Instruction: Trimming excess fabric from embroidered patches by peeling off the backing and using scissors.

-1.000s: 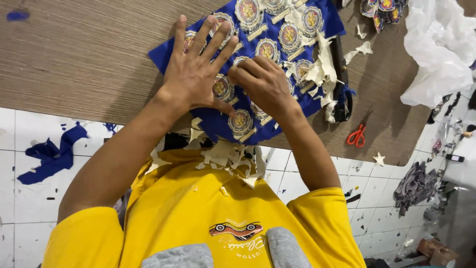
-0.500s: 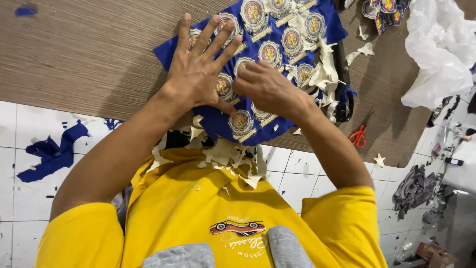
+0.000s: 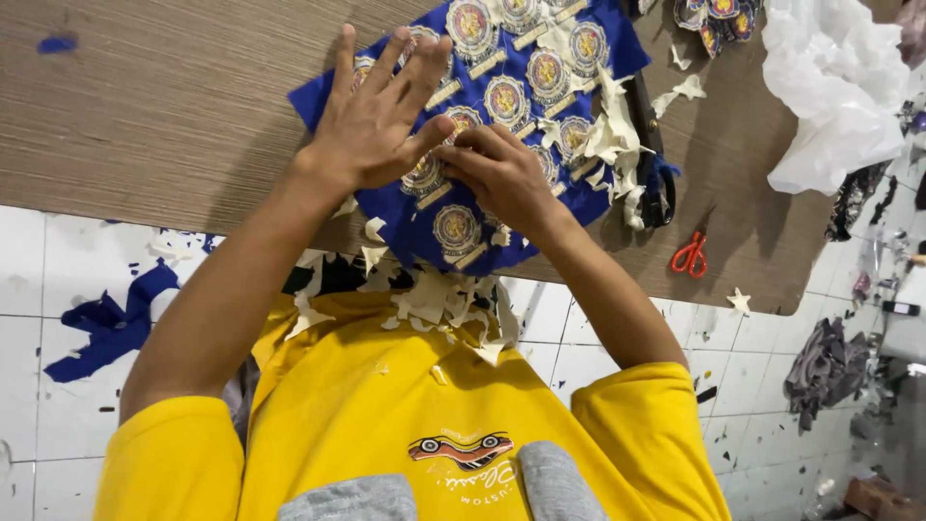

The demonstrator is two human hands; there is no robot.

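Note:
A blue cloth (image 3: 397,220) covered with round embroidered patches (image 3: 506,97) lies on the wooden table (image 3: 145,116) in front of me. My left hand (image 3: 371,125) rests flat on its left part with the fingers spread, holding nothing. My right hand (image 3: 497,174) is curled just right of the left thumb, its fingertips pinched on a bit of cream paper backing at a patch. Torn cream paper strips (image 3: 612,145) lie along the cloth's right side, and more scraps (image 3: 444,304) have gathered on my yellow shirt.
Small red scissors (image 3: 690,256) lie on the table to the right, a dark-handled tool (image 3: 658,188) beside the cloth. A crumpled white plastic bag (image 3: 834,96) sits at the far right. A blue fabric scrap (image 3: 106,323) and dark cloth (image 3: 820,367) lie on the tiled floor.
My right hand has slid up and closer to my left thumb, pinching at a patch. My left hand stays spread on the cloth.

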